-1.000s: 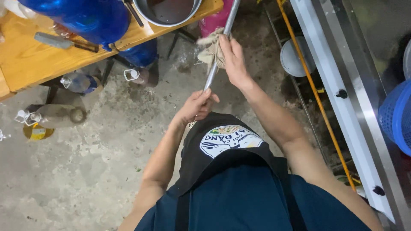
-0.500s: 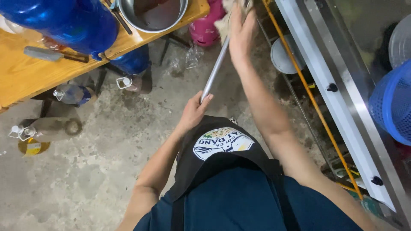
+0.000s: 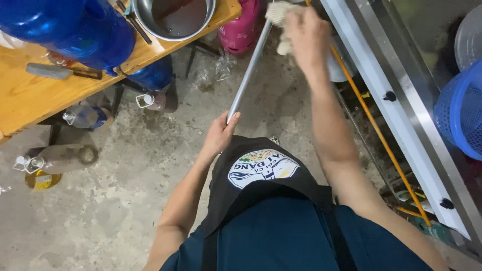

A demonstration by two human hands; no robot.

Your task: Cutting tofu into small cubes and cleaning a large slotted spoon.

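Head view: left hand (image 3: 219,136) gripping metal pipe (image 3: 249,68), blurred right hand (image 3: 307,31) clutching cloth (image 3: 282,14).

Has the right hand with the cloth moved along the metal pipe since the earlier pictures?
Yes. The right hand has slid up the metal pipe, away from the left hand, toward the pink gas cylinder.

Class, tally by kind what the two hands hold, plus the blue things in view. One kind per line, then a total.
Metal pipe: 1
Cloth: 1
Blue jugs: 2
Blue basket: 1
Total: 5
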